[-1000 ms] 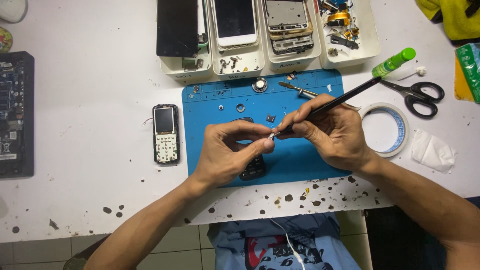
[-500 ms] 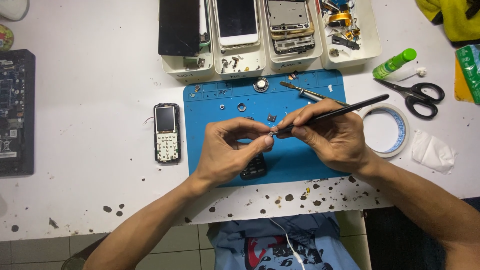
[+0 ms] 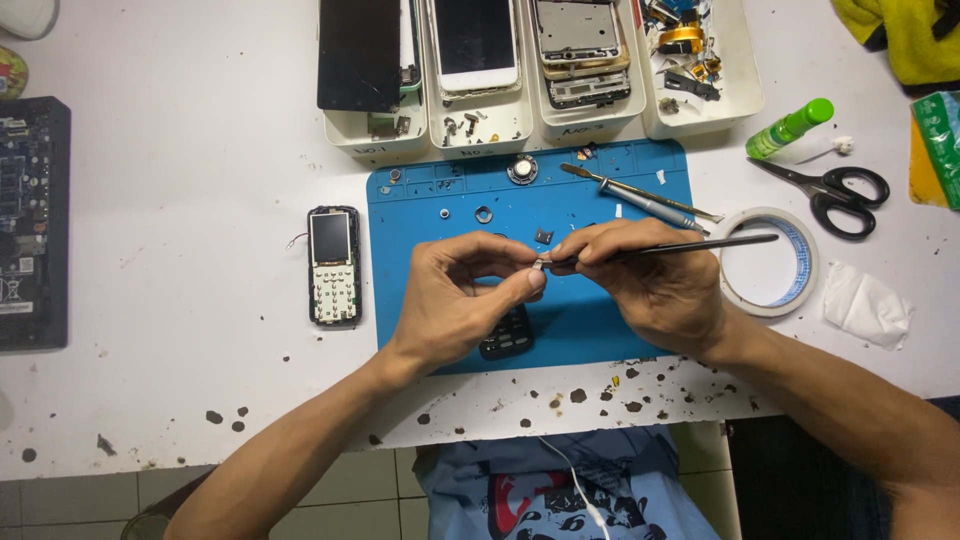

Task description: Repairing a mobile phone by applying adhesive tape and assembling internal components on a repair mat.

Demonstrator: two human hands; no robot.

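Over a blue work mat (image 3: 420, 215), my left hand (image 3: 455, 305) pinches a tiny pale part (image 3: 541, 265) between thumb and fingertips. My right hand (image 3: 655, 280) grips a long black tool (image 3: 700, 244) whose tip touches that small part. Under my left hand lies a black keypad piece (image 3: 507, 340), partly hidden. An opened small phone (image 3: 333, 265) with bare screen and key contacts rests on the white table, left of the mat.
White trays (image 3: 480, 125) at the back hold phones and loose parts. A metal spudger (image 3: 640, 198), tape roll (image 3: 775, 262), scissors (image 3: 835, 190), green bottle (image 3: 790, 127) and crumpled tissue (image 3: 865, 305) lie right. A black circuit board (image 3: 30, 220) sits far left.
The black tool's rear end has dropped from pointing up-right to nearly level. Both hands stay together over the mat.
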